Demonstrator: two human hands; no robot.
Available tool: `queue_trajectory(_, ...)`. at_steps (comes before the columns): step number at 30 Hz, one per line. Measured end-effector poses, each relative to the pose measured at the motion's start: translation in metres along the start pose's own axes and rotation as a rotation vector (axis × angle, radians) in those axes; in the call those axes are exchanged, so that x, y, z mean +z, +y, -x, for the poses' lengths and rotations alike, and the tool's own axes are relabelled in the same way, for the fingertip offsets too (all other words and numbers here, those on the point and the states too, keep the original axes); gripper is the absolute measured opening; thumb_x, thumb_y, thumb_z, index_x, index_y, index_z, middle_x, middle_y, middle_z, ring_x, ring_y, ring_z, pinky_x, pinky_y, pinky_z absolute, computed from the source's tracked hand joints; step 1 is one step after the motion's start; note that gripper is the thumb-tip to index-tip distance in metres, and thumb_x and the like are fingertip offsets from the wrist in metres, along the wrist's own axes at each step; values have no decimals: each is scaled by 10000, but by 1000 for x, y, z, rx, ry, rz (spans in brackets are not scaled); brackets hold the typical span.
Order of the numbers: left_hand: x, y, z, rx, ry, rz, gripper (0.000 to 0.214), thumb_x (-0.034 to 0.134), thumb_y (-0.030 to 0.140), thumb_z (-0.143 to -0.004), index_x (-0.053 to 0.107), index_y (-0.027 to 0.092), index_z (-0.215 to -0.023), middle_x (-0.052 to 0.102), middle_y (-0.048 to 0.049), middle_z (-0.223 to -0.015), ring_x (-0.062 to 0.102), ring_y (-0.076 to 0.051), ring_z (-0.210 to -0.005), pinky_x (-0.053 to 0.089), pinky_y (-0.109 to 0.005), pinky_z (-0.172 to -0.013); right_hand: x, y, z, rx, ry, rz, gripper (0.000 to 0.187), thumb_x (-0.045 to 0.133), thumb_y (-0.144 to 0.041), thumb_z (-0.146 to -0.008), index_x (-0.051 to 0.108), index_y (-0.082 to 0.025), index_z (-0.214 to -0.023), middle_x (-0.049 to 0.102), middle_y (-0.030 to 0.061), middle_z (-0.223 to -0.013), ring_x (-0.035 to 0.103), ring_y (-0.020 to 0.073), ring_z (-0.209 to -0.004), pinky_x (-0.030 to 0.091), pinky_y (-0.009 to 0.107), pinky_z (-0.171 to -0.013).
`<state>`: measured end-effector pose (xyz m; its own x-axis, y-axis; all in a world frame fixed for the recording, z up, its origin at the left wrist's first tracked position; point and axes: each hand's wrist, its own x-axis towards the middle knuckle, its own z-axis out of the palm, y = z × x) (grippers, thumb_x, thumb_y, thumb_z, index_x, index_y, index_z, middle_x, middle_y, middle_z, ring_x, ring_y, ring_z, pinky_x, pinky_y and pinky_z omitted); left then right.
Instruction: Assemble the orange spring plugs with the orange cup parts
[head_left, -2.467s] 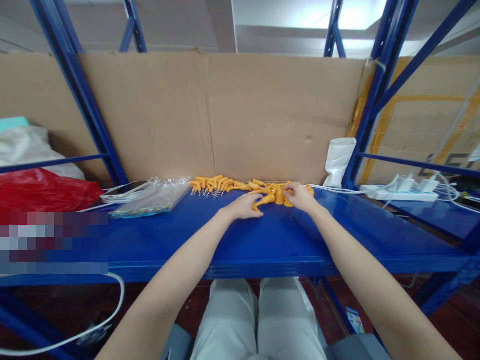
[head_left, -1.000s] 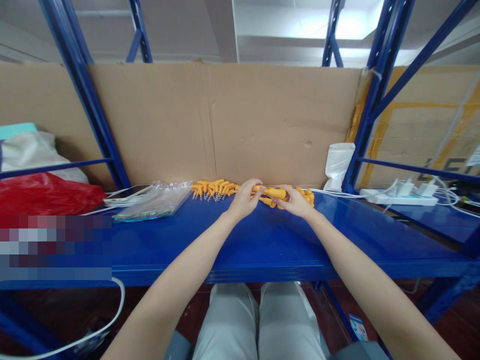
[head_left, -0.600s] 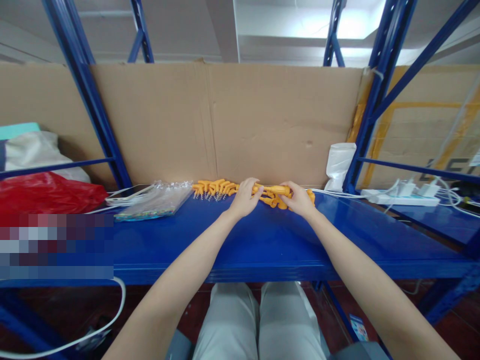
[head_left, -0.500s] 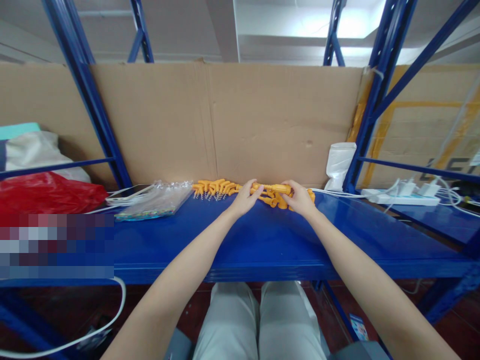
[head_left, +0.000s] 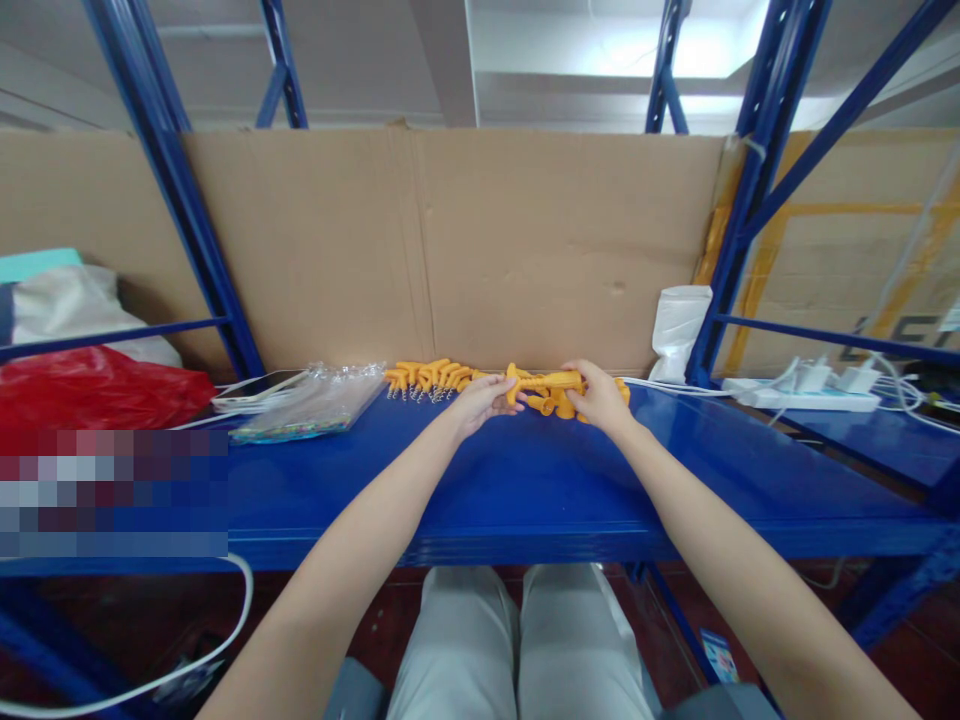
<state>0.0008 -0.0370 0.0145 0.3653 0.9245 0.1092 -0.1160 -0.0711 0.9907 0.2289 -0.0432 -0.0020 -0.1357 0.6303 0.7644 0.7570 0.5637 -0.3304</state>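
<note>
An orange plastic piece, long and thin, is held level above the blue shelf. My right hand is closed on its right end. My left hand pinches its left end with fingertips. Under and behind the piece lies a heap of loose orange parts. To the left, a row of assembled orange pieces with small metal springs lies against the cardboard back wall.
A clear plastic bag of small parts and a phone lie left of the row. A red bag sits far left. A white bag, a power strip and cables are at the right.
Both hands lifted an orange piece from the heap and hold it between them. My left hand has since slid slightly leftward to the piece's end.
</note>
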Motion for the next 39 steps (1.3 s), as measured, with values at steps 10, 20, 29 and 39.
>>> queue_trajectory(10, -2, -2, -3, 73, 164, -45, 197, 700, 160, -861, 506, 190, -870, 731, -10, -791, 732, -141, -759, 591, -306, -755, 2, -11, 4, 118, -109, -100, 302, 563, -410, -911, 613, -218, -1139, 723, 87, -1076, 695, 202, -875, 564, 358, -794)
queue_trajectory(20, -8, -6, -9, 189, 190, -119, 242, 760, 255, -818, 534, 189, -873, 735, -27, -804, 750, -197, -890, 592, -331, -816, 10, 3, 1, 274, -177, -360, 252, 544, -460, -931, 564, -212, -975, 714, 57, -922, 685, 142, -629, 555, 260, -582)
queue_trajectory(29, -12, -10, -17, 247, 175, -51, 245, 778, 213, -796, 538, 174, -831, 715, -10, -709, 733, -157, -727, 590, -308, -779, 13, 12, 0, 101, -108, -462, 388, 662, -580, -814, 550, -231, -938, 663, 46, -893, 661, 173, -741, 578, 328, -674)
queue_trajectory(39, -2, -4, -11, 192, 241, -47, 165, 674, 109, -862, 523, 175, -845, 708, 6, -678, 720, -131, -683, 590, -299, -774, 8, 15, -1, -1, -69, -291, 299, 618, -434, -849, 574, -230, -1063, 652, 63, -1005, 638, 185, -800, 563, 358, -757)
